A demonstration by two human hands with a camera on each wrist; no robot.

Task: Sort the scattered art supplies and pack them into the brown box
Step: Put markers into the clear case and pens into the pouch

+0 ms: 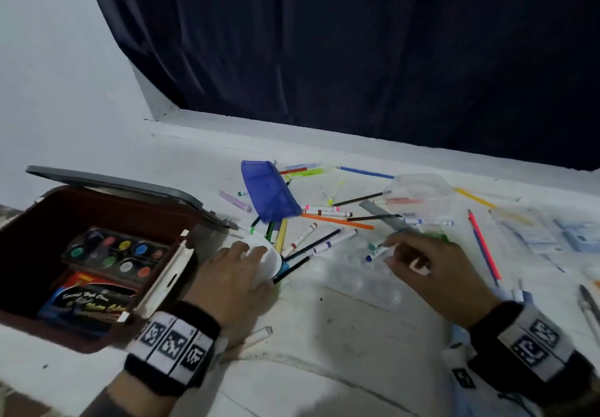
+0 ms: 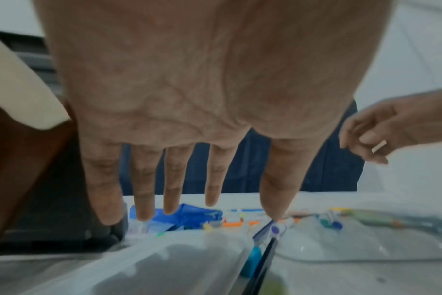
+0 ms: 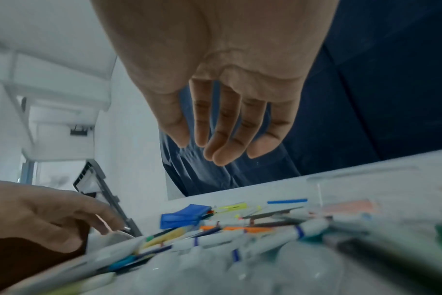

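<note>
The brown box (image 1: pixel 39 222) sits open at the left edge of the white worktop (image 1: pixel 324 335), its grey lid (image 1: pixel 123 186) tipped back. Inside lie a watercolour palette (image 1: pixel 117 252) with round colour pans and, nearer the front, a dark paint packet (image 1: pixel 87 303) with a red top. A cream-coloured flat piece (image 1: pixel 165 274) leans along the box's right wall.

The left hand (image 1: pixel 233 277) is just right of the box, palm down, fingers straight and spread over a small white bowl (image 1: pixel 268 262); whether they touch it cannot be told. The right hand (image 1: pixel 431 267) hovers toward the middle of the worktop, fingers loosely bent and close together, holding nothing. Its fingertips are just beside two white markers (image 1: pixel 378 249), one with a green cap and one with a blue cap.

Beyond the hands, toward the back edge, loose markers and pencils lie crossed over one another around a blue pouch (image 1: pixel 269 189). Among them are an orange pencil (image 1: pixel 337 222) and a grey ruler (image 1: pixel 386 217). A clear plastic container (image 1: pixel 418 194) stands to the right of the pile. A clear paint-mixing tray (image 1: pixel 360 282) with round wells lies between the two hands. A red pencil (image 1: pixel 485 244) lies toward the right edge, well apart from the pile.
</note>
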